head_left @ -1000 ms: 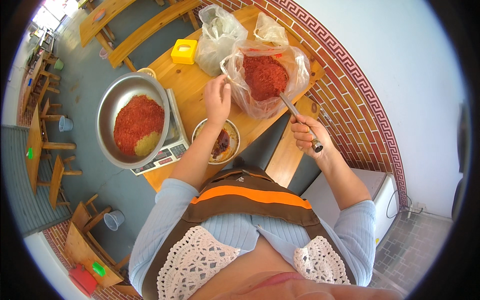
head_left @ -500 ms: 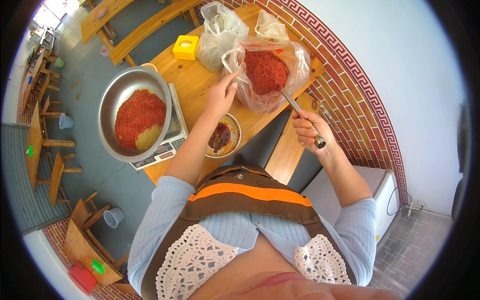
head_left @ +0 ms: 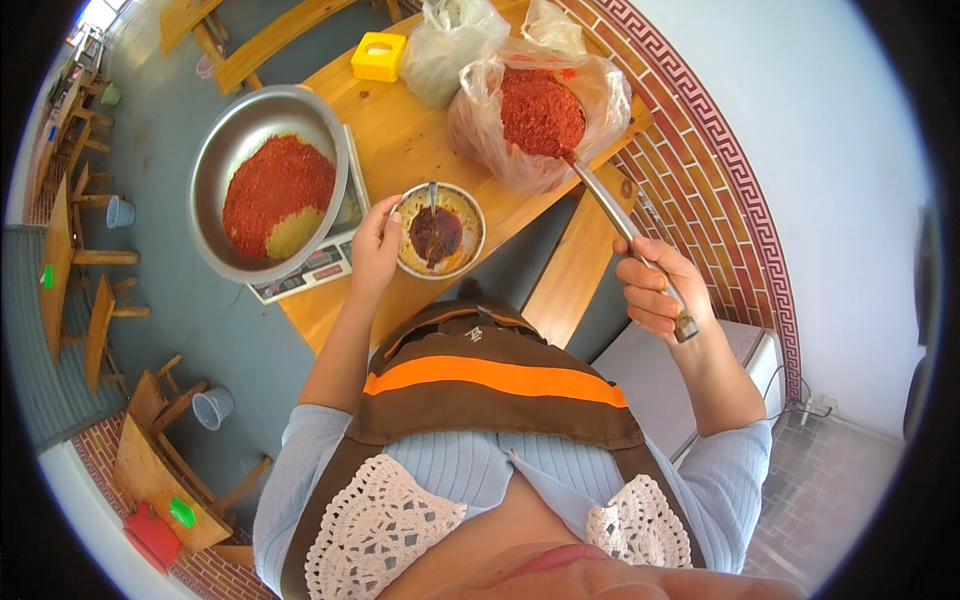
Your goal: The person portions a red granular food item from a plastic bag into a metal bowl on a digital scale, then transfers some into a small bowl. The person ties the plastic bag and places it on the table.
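Right hand [head_left: 660,287]: grip closed around a long metal utensil [head_left: 612,210], far end in the red flakes [head_left: 540,108] inside the plastic bag [head_left: 478,132] on the tabletop [head_left: 395,120]. Left hand [head_left: 376,245]: grip part-curled at the small bowl [head_left: 472,212], left rim (can't tell if it's actually pinching). Steel basin [head_left: 240,135] on the scale [head_left: 326,264], further left.

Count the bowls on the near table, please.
2: the big bowl on the scale, at the table's left side, and the small bowl by the left hand. Anything behind the big bowl would be hidden.
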Motion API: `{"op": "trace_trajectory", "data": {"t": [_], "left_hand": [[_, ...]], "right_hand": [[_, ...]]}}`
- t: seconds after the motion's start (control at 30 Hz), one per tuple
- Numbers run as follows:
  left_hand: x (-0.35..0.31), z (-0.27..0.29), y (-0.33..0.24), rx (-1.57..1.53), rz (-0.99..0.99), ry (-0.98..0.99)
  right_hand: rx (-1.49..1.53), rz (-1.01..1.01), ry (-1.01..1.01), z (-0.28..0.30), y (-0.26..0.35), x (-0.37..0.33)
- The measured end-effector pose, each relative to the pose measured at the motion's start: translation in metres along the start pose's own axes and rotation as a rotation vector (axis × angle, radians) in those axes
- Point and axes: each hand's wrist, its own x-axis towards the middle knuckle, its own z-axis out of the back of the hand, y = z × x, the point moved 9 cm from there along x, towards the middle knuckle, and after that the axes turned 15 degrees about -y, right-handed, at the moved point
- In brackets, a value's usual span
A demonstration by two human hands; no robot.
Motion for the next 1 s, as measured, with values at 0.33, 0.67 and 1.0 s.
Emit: {"op": "trace_trajectory", "data": {"t": [0.33, 0.67, 1.0], "left_hand": [[-0.057, 0.059, 0.029, -0.025, 0.054, 0.027], [-0.088, 0.095, 0.041, 0.035, 0.09, 0.076], [-0.09, 0.1, 0.044, 0.052, 0.084, 0.122]], "right_hand": [[-0.012, -0.116, 0.083, 0.002, -0.093, 0.001], [-0.248, -0.099, -0.138, 0.055, -0.181, 0.08], [-0.459, 0.079, -0.19, 0.067, -0.215, 0.115]]}}
